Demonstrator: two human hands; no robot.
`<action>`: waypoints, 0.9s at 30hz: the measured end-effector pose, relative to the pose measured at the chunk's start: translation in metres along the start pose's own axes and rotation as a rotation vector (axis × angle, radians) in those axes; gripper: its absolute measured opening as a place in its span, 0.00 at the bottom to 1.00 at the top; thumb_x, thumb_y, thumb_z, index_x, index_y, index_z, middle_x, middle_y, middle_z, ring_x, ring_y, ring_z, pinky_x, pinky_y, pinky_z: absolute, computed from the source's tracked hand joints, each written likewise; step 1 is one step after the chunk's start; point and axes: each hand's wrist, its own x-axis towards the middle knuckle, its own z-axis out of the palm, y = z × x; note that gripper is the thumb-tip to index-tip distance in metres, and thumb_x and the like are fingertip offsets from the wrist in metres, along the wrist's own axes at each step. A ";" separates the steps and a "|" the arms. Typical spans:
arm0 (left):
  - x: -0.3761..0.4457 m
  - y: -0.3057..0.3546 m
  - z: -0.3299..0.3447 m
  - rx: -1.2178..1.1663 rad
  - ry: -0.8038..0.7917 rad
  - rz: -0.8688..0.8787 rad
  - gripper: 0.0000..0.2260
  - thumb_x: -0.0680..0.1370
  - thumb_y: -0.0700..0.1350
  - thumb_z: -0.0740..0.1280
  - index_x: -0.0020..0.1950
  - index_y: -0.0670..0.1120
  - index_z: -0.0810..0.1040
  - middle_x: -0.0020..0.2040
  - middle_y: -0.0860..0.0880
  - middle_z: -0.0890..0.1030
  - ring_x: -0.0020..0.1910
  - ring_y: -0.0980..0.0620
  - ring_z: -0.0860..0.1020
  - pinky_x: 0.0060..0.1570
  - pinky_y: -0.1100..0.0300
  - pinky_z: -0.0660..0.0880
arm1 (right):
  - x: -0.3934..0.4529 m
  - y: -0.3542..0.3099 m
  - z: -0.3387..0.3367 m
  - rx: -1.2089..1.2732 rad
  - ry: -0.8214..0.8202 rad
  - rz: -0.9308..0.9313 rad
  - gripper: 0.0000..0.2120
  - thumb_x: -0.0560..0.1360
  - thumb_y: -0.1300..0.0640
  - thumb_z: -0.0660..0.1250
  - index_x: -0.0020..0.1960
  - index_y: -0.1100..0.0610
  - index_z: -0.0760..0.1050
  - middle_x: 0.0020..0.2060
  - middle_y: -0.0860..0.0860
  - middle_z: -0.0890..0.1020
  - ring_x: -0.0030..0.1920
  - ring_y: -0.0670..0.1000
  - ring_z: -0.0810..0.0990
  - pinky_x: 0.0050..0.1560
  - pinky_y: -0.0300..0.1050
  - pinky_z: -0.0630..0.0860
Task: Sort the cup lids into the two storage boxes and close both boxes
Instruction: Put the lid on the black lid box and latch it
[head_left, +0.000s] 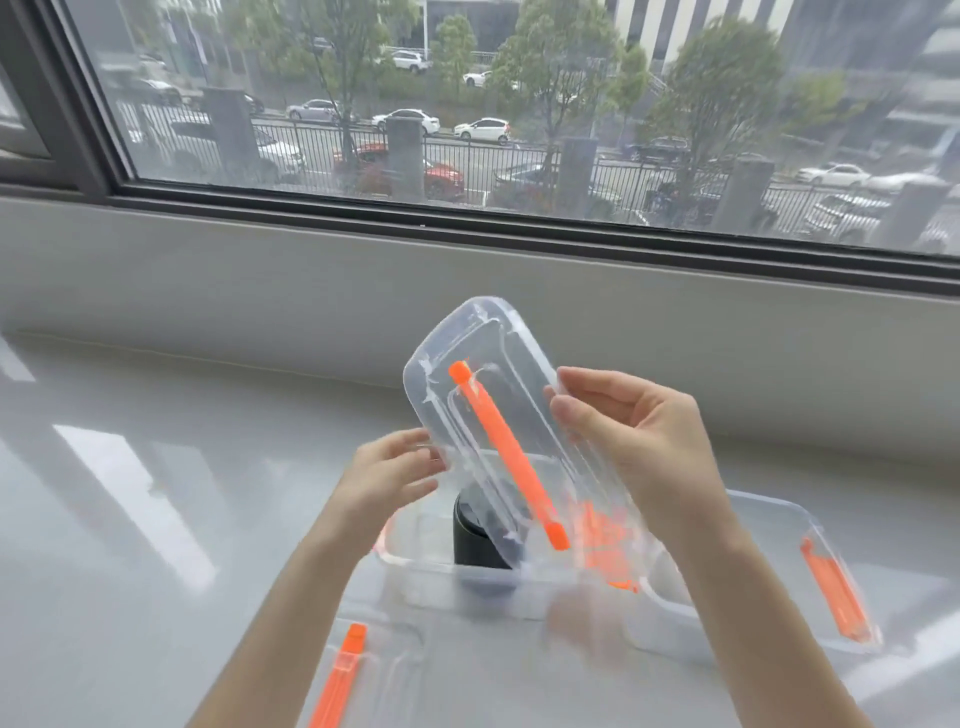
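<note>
I hold a clear box cover (488, 364) with an orange handle (506, 457) up in the air, tilted, above the table. My right hand (639, 441) grips its right edge. My left hand (400, 473) touches its lower left edge with fingers curled. Below it stands a clear storage box (431, 571) holding a stack of black cup lids (470, 535). A second clear box (769, 571) with an orange latch (834, 592) sits to the right. Another clear cover (374, 670) with an orange handle lies flat at the bottom left.
The glossy white table (130, 519) runs up to a grey sill wall (260, 291) under a large window. The boxes sit close together in front of me.
</note>
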 end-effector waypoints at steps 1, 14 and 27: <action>0.006 0.003 0.003 -0.133 -0.021 -0.052 0.11 0.75 0.40 0.62 0.58 0.43 0.74 0.48 0.44 0.80 0.49 0.47 0.79 0.54 0.57 0.74 | 0.001 -0.002 -0.002 -0.047 -0.047 -0.010 0.11 0.66 0.64 0.73 0.46 0.52 0.82 0.40 0.41 0.86 0.41 0.42 0.83 0.40 0.28 0.76; 0.047 -0.027 -0.019 0.246 0.033 0.054 0.14 0.72 0.41 0.65 0.57 0.48 0.78 0.54 0.46 0.83 0.54 0.47 0.79 0.51 0.59 0.75 | -0.005 0.110 0.031 -0.561 -0.360 -0.019 0.15 0.65 0.68 0.71 0.49 0.55 0.83 0.41 0.37 0.77 0.47 0.34 0.74 0.44 0.26 0.69; 0.053 -0.073 -0.008 0.643 0.316 0.167 0.12 0.75 0.34 0.56 0.54 0.37 0.76 0.32 0.43 0.67 0.34 0.45 0.65 0.39 0.54 0.64 | -0.014 0.158 0.041 -0.654 -0.420 -0.047 0.16 0.66 0.68 0.70 0.52 0.57 0.81 0.48 0.54 0.82 0.50 0.50 0.75 0.44 0.27 0.68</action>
